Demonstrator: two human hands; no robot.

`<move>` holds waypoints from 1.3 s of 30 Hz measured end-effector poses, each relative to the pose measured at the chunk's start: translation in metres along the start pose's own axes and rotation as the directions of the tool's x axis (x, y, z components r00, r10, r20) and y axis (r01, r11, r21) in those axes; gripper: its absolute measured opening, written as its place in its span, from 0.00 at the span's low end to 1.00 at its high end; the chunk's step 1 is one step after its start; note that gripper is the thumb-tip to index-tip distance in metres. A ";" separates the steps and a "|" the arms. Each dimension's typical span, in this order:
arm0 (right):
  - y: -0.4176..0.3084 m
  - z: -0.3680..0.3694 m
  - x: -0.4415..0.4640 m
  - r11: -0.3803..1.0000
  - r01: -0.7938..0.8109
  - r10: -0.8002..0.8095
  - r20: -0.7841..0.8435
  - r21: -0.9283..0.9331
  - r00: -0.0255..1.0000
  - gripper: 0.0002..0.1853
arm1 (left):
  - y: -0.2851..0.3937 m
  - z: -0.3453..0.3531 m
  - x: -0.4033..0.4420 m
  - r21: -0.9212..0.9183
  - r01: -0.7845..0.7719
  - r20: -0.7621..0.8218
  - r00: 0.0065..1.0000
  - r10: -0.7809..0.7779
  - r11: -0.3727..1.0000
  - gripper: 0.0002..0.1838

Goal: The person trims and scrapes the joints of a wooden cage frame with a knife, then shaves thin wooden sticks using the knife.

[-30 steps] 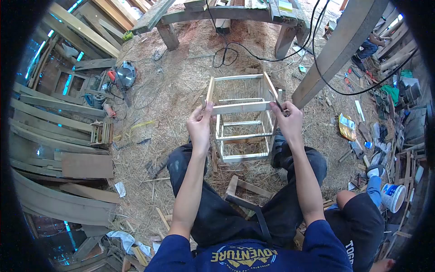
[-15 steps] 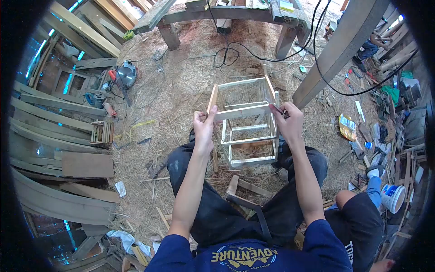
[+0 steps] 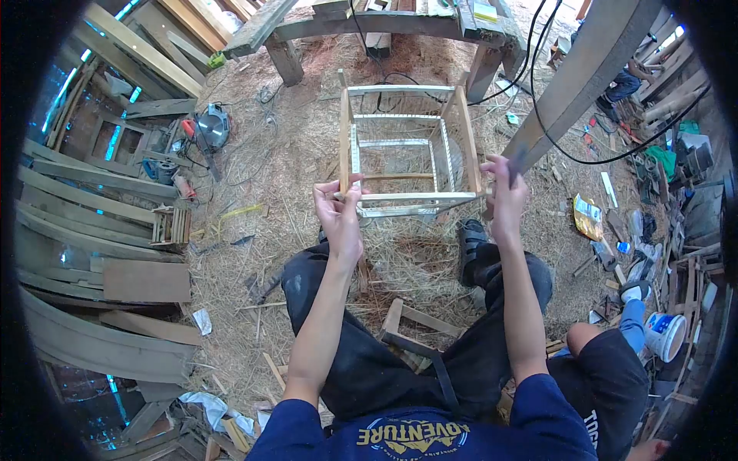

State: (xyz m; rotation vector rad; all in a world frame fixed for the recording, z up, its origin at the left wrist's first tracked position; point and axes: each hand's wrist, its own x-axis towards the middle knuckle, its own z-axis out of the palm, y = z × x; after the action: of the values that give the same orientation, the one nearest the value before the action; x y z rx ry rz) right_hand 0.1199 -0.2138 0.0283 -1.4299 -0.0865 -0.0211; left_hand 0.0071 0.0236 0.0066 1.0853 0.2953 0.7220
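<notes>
A light wooden frame (image 3: 405, 197), box-shaped with slats and mesh on its sides, is tilted in front of my knees. My left hand (image 3: 339, 215) pinches its near left corner. Just off its near right corner is my right hand (image 3: 506, 201), with a small dark tool (image 3: 520, 157) between the fingers, blurred by motion. Whether the right hand also touches the frame is hard to tell.
A wooden bench (image 3: 369, 28) stands ahead, with a slanting post (image 3: 580, 77) and black cables at right. A circular saw (image 3: 213, 126) lies left. Another person (image 3: 607, 376) sits close at my right, near a white bucket (image 3: 666, 336).
The frame has tipped, its far side rising and its openings facing up more. My right hand has moved right and slightly down, off the frame's near bar, with the dark tool now pointing up.
</notes>
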 end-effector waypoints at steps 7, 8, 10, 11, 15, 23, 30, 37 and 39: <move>0.006 -0.002 0.005 0.972 -0.114 0.140 0.116 -0.207 0.983 0.28 | 0.000 0.002 -0.005 0.040 -0.031 0.096 0.995 0.027 0.999 0.14; 0.006 -0.003 0.004 0.959 -0.083 0.119 0.117 -0.272 0.986 0.26 | -0.001 0.002 -0.007 0.047 -0.038 0.104 0.994 0.033 0.998 0.14; 0.006 -0.010 0.004 0.917 -0.020 0.071 0.113 -0.399 0.991 0.23 | -0.002 0.005 -0.009 0.054 -0.050 0.129 0.991 0.043 0.997 0.14; 0.008 -0.013 0.004 0.890 0.004 0.053 0.112 -0.456 0.992 0.22 | -0.002 0.006 -0.008 0.057 -0.051 0.140 0.989 0.043 0.997 0.14; 0.022 -0.014 0.007 0.811 0.121 -0.074 0.104 -0.572 0.992 0.17 | 0.007 0.001 -0.005 0.127 -0.034 0.191 0.981 0.010 0.991 0.16; 0.012 -0.013 0.003 0.734 0.294 -0.264 0.141 -0.612 0.954 0.16 | 0.026 -0.002 0.000 0.114 0.192 0.256 0.942 -0.216 0.975 0.32; 0.013 -0.012 -0.003 0.649 0.505 -0.423 0.282 -0.569 0.861 0.18 | 0.012 -0.007 0.007 0.039 0.334 0.194 0.922 -0.335 0.942 0.19; 0.008 -0.005 -0.003 0.631 0.536 -0.469 0.274 -0.561 0.839 0.21 | 0.008 -0.009 0.005 0.098 0.274 0.139 0.948 -0.286 0.957 0.19; 0.007 -0.005 -0.002 0.639 0.539 -0.469 0.278 -0.548 0.838 0.19 | 0.008 -0.009 0.006 0.098 0.256 0.142 0.953 -0.268 0.962 0.18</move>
State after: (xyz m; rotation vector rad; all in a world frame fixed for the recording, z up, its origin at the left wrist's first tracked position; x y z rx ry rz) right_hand 0.1183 -0.2180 0.0206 -2.0203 -0.6304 -0.4808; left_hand 0.0035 0.0363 0.0101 1.1440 0.3302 0.3890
